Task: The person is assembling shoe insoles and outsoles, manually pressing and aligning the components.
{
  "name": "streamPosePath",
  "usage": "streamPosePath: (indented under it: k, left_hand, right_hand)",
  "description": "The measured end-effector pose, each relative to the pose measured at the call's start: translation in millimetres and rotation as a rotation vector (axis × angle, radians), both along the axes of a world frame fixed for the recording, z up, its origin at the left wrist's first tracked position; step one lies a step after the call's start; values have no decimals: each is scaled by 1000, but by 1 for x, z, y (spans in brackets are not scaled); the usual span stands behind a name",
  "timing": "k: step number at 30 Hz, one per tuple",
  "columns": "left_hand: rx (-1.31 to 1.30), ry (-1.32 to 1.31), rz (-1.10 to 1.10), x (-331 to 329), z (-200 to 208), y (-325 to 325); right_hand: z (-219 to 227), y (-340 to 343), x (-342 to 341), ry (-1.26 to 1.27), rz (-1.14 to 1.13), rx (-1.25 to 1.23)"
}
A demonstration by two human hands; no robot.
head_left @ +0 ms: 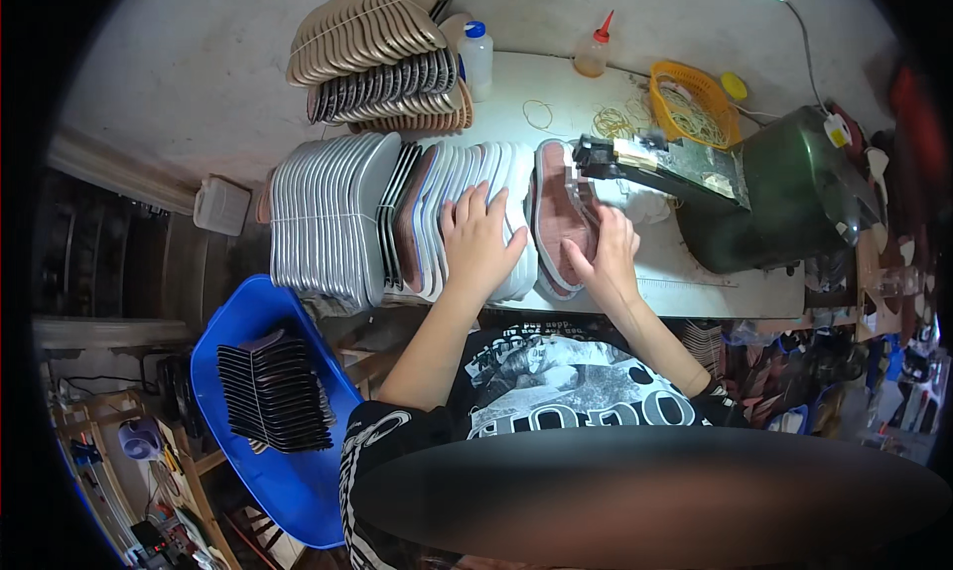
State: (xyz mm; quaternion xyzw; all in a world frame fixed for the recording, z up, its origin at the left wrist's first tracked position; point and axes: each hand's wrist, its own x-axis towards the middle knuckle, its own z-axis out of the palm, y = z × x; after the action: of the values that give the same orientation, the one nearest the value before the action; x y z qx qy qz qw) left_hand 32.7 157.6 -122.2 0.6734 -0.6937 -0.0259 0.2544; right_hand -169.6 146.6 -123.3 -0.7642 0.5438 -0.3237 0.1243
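Note:
A row of white-edged shoe soles (515, 198) stands on edge, packed side by side, on the white table. My left hand (483, 240) lies over the top of this row with its fingers spread. Just right of the row is a pinkish-brown shoe sole (559, 217) with a pale rim, its broad face up. My right hand (612, 257) holds its right edge, thumb on the face and fingers along the side. The dark arm of a machine (660, 168) reaches over the far end of that sole and partly hides it.
Bundled silver soles (333, 217) stand left, with more bundles (367, 29) behind. A white bottle (476, 59), a red-tipped bottle (593, 54) and a yellow basket of rubber bands (695, 101) line the back. The machine's green body (769, 193) stands right. Below left is a blue tub (238, 471).

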Motion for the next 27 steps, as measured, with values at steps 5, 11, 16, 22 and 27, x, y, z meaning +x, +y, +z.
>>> streamPosePath:
  k: [5, 11, 16, 22, 27]
  left_hand:
    - [-57, 74, 9, 4, -7, 2]
    - [-104, 129, 21, 2, -7, 4]
    - [-141, 175, -6, 7, -7, 7]
    - [-183, 176, -49, 6, -5, 5]
    - [-166, 251, -21, 13, -3, 7]
  right_hand:
    - [11, 0, 20, 88, 293, 51]
    - [14, -7, 53, 302, 172, 37]
    - [17, -12, 64, 371, 187, 71]
    - [10, -18, 61, 265, 260, 146]
    - [30, -19, 61, 2, 260, 180]
